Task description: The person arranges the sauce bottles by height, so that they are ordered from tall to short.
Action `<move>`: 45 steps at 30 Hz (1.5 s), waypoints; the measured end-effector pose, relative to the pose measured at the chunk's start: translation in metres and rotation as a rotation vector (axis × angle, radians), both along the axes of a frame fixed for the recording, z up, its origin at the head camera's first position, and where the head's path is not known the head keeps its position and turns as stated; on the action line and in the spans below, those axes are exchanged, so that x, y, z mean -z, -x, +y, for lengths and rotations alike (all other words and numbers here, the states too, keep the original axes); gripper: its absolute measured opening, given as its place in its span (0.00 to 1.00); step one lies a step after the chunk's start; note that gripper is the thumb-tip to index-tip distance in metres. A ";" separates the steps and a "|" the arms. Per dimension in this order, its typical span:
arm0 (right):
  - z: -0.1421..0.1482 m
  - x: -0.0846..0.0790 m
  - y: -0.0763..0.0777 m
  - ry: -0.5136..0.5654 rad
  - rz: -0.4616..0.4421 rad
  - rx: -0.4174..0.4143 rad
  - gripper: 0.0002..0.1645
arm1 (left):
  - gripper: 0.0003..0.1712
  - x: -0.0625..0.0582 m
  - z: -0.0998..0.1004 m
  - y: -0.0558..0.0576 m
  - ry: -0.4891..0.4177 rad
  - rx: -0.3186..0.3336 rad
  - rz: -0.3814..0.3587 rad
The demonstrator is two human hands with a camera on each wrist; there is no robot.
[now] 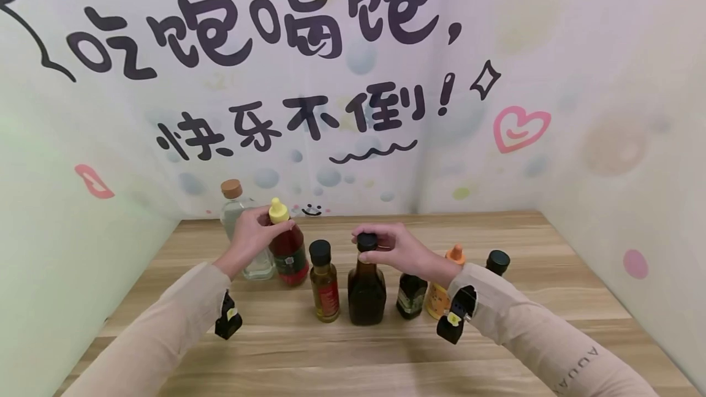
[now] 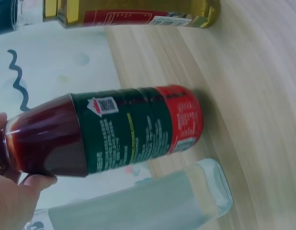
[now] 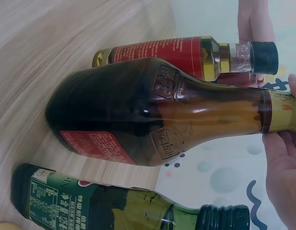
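My left hand [image 1: 254, 236] grips the neck of a sauce bottle [image 1: 290, 255] with a yellow nozzle cap. The sauce is dark red, and the left wrist view shows the green and red label. My right hand [image 1: 401, 251] holds a dark brown glass bottle [image 1: 366, 299] by the neck, just under its black cap; raised lettering marks its shoulder in the right wrist view. Between these two stands an oil bottle [image 1: 325, 293] with a red label. Whether either held bottle is off the table cannot be told.
Behind my left hand stands a clear bottle [image 1: 258, 268] with a brown cap. Right of the brown bottle are a green glass bottle [image 1: 412, 296], an orange-tipped bottle [image 1: 437, 300] and a black-capped one [image 1: 498, 261], partly hidden by my arm. Printed walls enclose the wooden table [image 1: 309, 363].
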State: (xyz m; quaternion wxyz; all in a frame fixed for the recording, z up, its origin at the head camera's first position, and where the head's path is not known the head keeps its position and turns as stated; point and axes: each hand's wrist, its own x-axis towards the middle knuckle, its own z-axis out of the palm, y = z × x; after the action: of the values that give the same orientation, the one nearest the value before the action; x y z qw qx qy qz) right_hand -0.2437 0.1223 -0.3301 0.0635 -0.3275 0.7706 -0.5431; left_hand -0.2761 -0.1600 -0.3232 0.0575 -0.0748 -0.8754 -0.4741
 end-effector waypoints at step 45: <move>0.002 0.002 0.000 0.005 -0.034 0.013 0.24 | 0.24 0.012 0.018 0.027 -0.169 -0.087 -0.129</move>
State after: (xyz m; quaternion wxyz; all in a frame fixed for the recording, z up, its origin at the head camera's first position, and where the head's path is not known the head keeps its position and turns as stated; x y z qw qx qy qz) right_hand -0.2434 0.1246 -0.3316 0.0726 -0.3135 0.7701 -0.5509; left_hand -0.3034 -0.1417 -0.3354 0.0276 -0.0011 -0.8365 -0.5472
